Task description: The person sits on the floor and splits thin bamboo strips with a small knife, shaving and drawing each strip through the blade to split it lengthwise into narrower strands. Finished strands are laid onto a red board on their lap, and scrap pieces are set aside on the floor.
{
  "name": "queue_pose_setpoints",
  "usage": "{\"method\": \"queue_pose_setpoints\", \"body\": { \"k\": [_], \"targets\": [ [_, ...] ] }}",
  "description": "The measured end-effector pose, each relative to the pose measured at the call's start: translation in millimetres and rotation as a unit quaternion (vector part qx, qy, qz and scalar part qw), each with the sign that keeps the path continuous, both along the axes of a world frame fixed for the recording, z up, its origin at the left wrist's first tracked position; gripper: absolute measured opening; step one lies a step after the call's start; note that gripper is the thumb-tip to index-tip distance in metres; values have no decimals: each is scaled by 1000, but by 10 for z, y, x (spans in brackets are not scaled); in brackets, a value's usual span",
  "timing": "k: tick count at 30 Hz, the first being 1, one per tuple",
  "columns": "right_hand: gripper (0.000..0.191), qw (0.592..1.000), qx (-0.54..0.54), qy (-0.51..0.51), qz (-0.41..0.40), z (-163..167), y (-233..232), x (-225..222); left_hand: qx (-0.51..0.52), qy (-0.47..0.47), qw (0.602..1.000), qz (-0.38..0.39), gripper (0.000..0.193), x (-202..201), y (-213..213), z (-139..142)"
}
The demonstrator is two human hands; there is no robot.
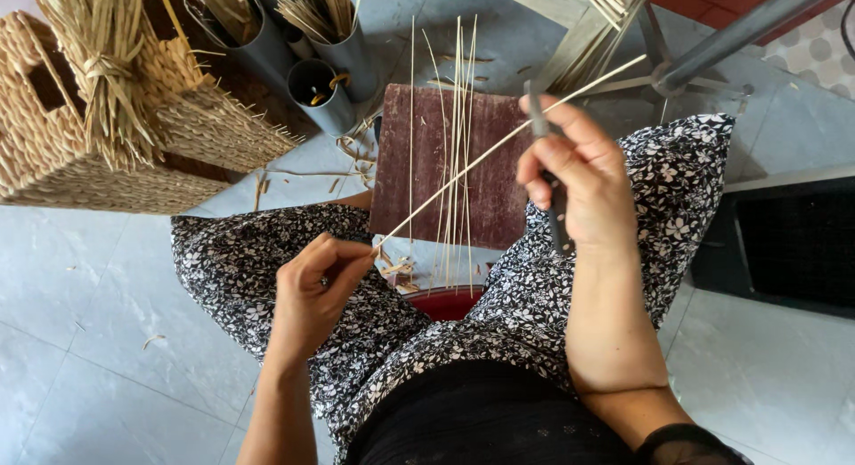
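**Thin strip held taut between two hands**

The left hand (pixel 313 287) pinches the near end of a long, pale, thin bamboo strip (pixel 499 144) between thumb and fingertips. The right hand (pixel 574 175) is closed around a dark slim knife (pixel 552 193) and presses the strip against it. The strip runs diagonally above a reddish-brown wooden board (pixel 419 162) strewn with more pale slivers (pixel 454 135). Grey tubes (pixel 325 91) and a woven straw basket (pixel 53 153) stand on the floor. In my judgement, uneven pressure could snap the strip, and a slip could bring the blade toward the fingers.
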State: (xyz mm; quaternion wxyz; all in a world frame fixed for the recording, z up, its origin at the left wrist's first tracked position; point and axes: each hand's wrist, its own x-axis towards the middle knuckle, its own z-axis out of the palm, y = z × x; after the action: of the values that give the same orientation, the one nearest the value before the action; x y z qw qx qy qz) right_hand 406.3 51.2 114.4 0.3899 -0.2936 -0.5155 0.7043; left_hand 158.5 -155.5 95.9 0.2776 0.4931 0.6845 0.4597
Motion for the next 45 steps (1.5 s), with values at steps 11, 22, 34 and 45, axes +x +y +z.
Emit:
{"method": "queue_pose_setpoints", "body": {
  "k": [11,22,34,45],
  "targets": [
    [29,997,26,71,-30,-132,21,13,163,-415,890,98,15,-126,181,-186],
    [17,951,150,-173,209,-233,-298,-251,272,-520,792,168,11,-95,568,-262],
    [9,944,228,-229,65,-89,-195,1,-20,-280,941,187,23,93,255,-66],
    [22,970,220,-95,38,-42,-487,-291,166,197,966,2,21,522,515,454]
  ]
}}
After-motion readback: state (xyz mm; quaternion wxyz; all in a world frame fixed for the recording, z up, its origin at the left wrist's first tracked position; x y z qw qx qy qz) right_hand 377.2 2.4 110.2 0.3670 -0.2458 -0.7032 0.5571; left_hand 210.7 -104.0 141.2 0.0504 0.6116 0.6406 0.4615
